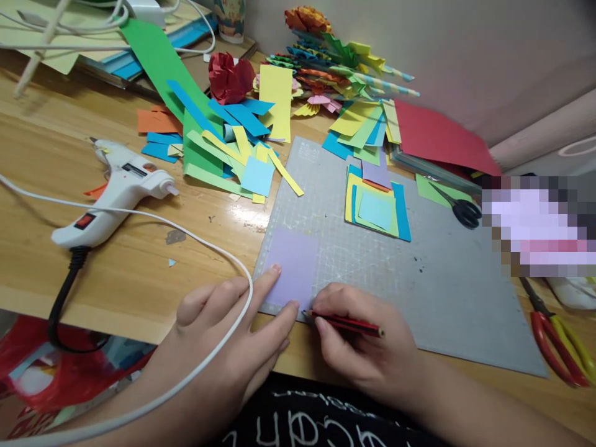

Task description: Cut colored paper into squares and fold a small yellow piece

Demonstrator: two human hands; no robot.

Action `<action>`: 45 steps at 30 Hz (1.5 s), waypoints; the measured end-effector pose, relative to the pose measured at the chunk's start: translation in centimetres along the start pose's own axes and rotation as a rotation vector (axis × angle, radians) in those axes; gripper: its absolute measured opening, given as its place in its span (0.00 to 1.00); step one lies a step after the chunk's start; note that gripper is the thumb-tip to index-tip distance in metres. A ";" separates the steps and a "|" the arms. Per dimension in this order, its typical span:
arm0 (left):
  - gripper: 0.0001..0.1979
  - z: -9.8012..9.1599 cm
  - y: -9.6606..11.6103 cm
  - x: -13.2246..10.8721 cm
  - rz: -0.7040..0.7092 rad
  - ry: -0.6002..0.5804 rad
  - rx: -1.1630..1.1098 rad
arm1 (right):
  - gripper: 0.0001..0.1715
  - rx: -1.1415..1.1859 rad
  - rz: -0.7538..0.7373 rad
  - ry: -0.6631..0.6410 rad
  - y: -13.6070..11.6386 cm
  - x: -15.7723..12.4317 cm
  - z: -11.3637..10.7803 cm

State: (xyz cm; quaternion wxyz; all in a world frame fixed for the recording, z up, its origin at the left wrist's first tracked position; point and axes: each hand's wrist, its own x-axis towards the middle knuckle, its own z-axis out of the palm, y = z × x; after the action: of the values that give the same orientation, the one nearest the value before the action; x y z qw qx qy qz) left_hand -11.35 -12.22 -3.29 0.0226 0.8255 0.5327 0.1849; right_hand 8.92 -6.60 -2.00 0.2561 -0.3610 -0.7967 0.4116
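A small purple paper rectangle lies on the lower left corner of a grey cutting mat. The fingertips of my left hand press on its left and lower edges, with the fingers spread. Between the thumb and fingers of my right hand is a red and black pencil, its tip close to the paper's lower right corner. I cannot tell whether the tip touches the paper or the mat. A white cable passes in front of my left hand and forearm.
A white glue gun lies at left. Paper strips, a red paper flower and folded paper flowers lie behind. Stacked paper squares and black scissors rest on the mat. Red-and-yellow-handled pliers lie at right.
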 end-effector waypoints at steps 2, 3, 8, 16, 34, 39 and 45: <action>0.14 0.1 0.0 0.1 -0.006 -0.006 0.000 | 0.07 -0.022 -0.007 -0.013 0.1 0.0 0.1; 0.14 0.1 0.0 0.1 -0.004 -0.006 0.000 | 0.07 -0.026 -0.007 -0.014 0.1 0.0 0.1; 0.13 0.1 0.0 0.2 -0.009 0.030 -0.004 | 0.08 -0.058 0.008 -0.028 0.1 0.0 0.1; 0.14 0.2 -0.1 0.2 -0.005 0.011 -0.014 | 0.08 -0.068 0.013 -0.037 -0.5 0.5 0.1; 0.13 0.2 0.0 0.3 -0.007 0.035 -0.006 | 0.08 -0.050 -0.001 -0.022 -0.3 0.3 0.2; 0.14 0.3 -0.1 0.2 0.005 0.028 -0.019 | 0.09 -0.053 -0.010 -0.067 -0.4 0.4 0.1; 0.13 0.2 0.0 0.2 -0.010 0.044 -0.015 | 0.09 -0.033 -0.005 -0.003 -0.3 0.3 0.2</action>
State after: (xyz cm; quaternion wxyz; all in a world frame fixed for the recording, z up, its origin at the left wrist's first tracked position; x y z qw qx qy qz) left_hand -11.22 -12.03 -3.42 0.0179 0.8184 0.5358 0.2070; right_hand 8.47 -6.57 -1.85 0.2501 -0.3626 -0.8046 0.3983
